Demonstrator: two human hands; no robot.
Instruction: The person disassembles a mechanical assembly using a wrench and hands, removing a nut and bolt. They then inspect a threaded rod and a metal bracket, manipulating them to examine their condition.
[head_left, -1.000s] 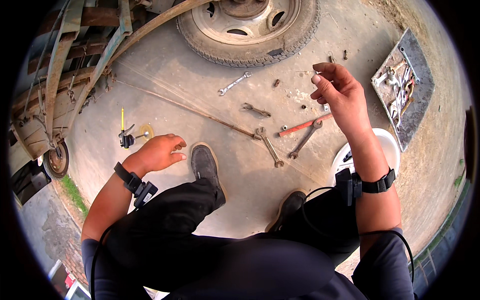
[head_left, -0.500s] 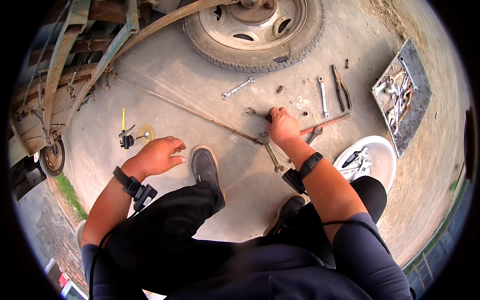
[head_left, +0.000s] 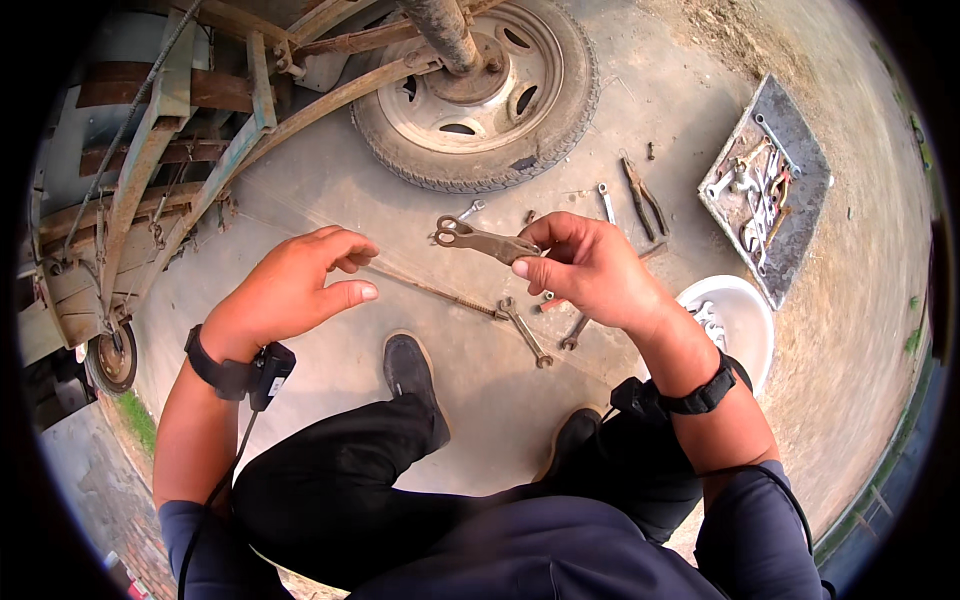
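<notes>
In my right hand I pinch a rusty metal bracket between thumb and fingers. It is long and flat, with two round eyes at the end that points left; its other end is partly hidden by my fingers. My left hand is raised to the left of it, empty, thumb and fingers apart. Under the bracket's eyed end, a combination wrench lies partly covered. An open-ended wrench rests on the concrete below my hands, touching the end of a long thin rod.
A large wheel on a rusty axle stands ahead, with a rusty vehicle frame at left. Pliers and another wrench lie to the right. Beyond are a metal tray of tools and a white basin holding wrenches.
My right hand has lifted from the ground with the rusty bracket, which now shows fully in front of me. My left hand has risen and moved forward. The view has shifted slightly.
</notes>
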